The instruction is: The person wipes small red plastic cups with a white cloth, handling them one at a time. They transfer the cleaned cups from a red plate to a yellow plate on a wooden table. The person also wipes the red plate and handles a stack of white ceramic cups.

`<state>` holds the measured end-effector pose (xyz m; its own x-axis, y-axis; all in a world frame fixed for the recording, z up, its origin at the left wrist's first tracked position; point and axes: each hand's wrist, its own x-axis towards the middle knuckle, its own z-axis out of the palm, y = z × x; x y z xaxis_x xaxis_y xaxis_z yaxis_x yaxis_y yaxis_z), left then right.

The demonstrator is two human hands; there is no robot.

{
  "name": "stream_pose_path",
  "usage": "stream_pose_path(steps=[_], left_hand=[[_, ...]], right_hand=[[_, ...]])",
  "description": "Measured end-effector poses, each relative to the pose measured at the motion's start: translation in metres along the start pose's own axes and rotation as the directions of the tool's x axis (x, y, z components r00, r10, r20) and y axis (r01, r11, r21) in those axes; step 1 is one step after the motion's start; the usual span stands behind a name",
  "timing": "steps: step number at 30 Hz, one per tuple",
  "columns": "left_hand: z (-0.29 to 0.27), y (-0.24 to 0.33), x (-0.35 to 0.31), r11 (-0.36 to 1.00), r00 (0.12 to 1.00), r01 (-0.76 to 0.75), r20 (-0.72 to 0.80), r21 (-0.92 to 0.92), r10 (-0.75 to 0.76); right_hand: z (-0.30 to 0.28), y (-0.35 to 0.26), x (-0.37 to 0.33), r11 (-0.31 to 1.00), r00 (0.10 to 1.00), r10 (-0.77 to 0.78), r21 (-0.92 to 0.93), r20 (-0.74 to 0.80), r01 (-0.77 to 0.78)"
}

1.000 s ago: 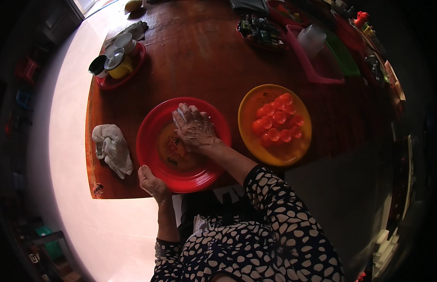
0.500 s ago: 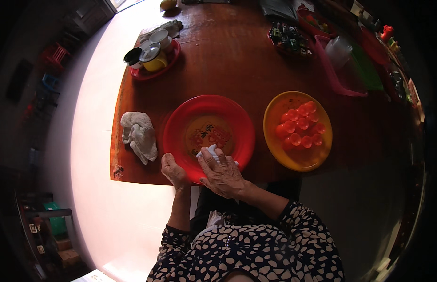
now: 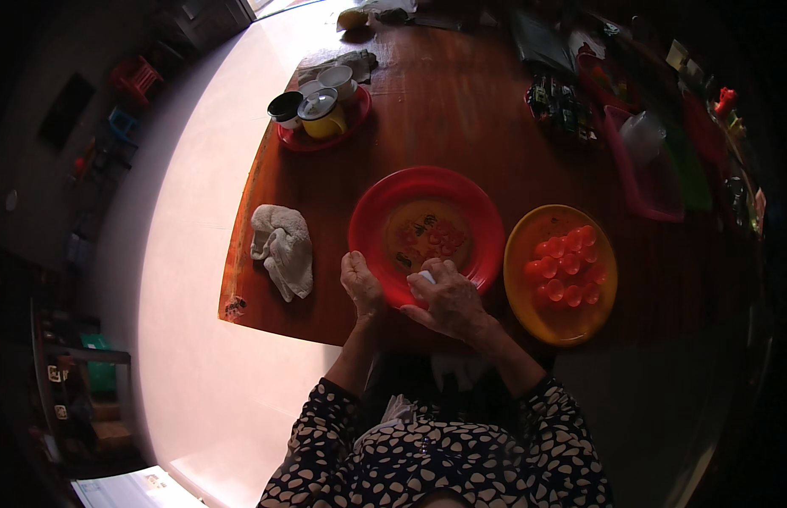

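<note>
A red plate (image 3: pixel 370 207) with a gold patterned centre sits close to me on the wooden table. My left hand (image 3: pixel 362 286) is closed round its near-left rim. Bunched under my right hand (image 3: pixel 453 300) is a white cloth (image 3: pixel 426 277), only a corner of it showing between the fingers. That hand rests over the plate's near inner side, fingers bent. To the right stands a yellow plate (image 3: pixel 553 326) carrying several small glossy orange-red cup-shaped pieces (image 3: pixel 570 264). A crumpled pale towel (image 3: pixel 285 250) lies to the left.
Farther back on the left, a red tray (image 3: pixel 360 113) holds a yellow lidded mug (image 3: pixel 323 118) and several cups. At the back right stand a pink basket (image 3: pixel 635 182) and a dish of dark packets (image 3: pixel 560 106). The table's left edge borders a pale floor (image 3: pixel 186 212).
The whole view has shifted, with the table things appearing farther right. My right hand has drawn the white cloth closer into its fingers; my left hand stays on the red plate's rim.
</note>
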<state>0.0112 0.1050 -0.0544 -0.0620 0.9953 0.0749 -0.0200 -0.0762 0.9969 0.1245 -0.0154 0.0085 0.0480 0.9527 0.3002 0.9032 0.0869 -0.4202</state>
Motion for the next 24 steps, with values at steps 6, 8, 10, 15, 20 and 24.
stream_pose_path(steps=[6, 8, 10, 15, 20, 24], left_hand=[[0.014, -0.009, 0.024, 0.998, 0.988, 0.021, 0.151, 0.054, -0.029], [0.016, 0.002, 0.033, 0.994, 0.965, -0.011, 0.263, 0.111, -0.019], [0.018, 0.015, 0.037, 0.989, 0.943, 0.072, 0.314, 0.128, -0.109], [0.022, 0.029, 0.047, 0.963, 0.909, 0.215, 0.328, 0.163, -0.259], [0.003, 0.013, 0.080, 0.986, 0.966, 0.037, 0.248, 0.161, -0.077], [0.002, 0.016, 0.131, 0.951, 0.930, 0.310, 0.207, 0.002, -0.304]], right_hand=[[0.025, 0.009, 0.006, 0.904, 0.977, -0.027, -0.421, -0.211, -0.066], [0.028, 0.017, 0.012, 0.881, 0.964, 0.022, -0.451, -0.266, -0.145], [0.025, 0.025, 0.020, 0.858, 0.950, 0.050, -0.473, -0.310, -0.199], [0.029, 0.045, 0.035, 0.820, 0.952, 0.124, -0.511, -0.281, -0.257], [0.028, 0.061, 0.053, 0.781, 0.939, 0.215, -0.529, -0.268, -0.330], [0.022, 0.073, 0.065, 0.742, 0.906, 0.314, -0.522, -0.284, -0.420]])
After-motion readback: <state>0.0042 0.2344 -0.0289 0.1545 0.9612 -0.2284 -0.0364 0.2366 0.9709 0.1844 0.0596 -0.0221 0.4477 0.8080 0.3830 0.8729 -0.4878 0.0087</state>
